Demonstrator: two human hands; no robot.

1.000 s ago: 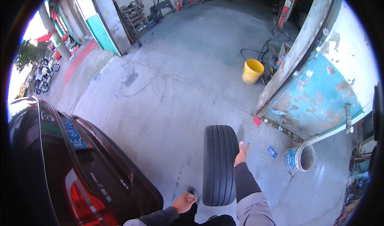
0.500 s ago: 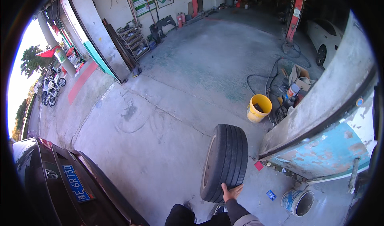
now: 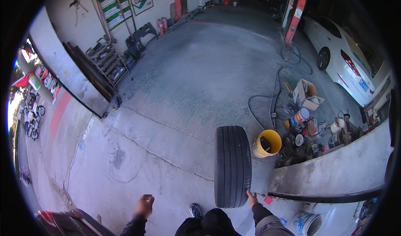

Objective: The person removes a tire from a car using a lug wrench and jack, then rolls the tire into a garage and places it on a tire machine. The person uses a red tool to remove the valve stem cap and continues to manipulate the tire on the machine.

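Note:
A black car tire (image 3: 232,167) stands upright on its tread on the concrete, ahead of me and slightly right. My right hand (image 3: 252,199) touches its lower right edge, fingers stretched along the rubber rather than wrapped round it. Away from the tire, my left hand (image 3: 144,206) hangs over the floor at lower left. Its fingers are loosely curled, and nothing shows in them. One of my shoes (image 3: 195,210) is visible between the left hand and the tire.
Just beyond the tire's right side stands a yellow bucket (image 3: 267,143). Hoses (image 3: 273,98), a cardboard box (image 3: 307,94) and cans lie behind it. A low wall (image 3: 326,175) and a dirty bucket (image 3: 308,223) are at right. A dark car (image 3: 71,223) occupies the lower left.
The tire has rolled forward and turned, its tread now facing me. My right hand has shifted from the tread to its right edge. My left hand has come into view.

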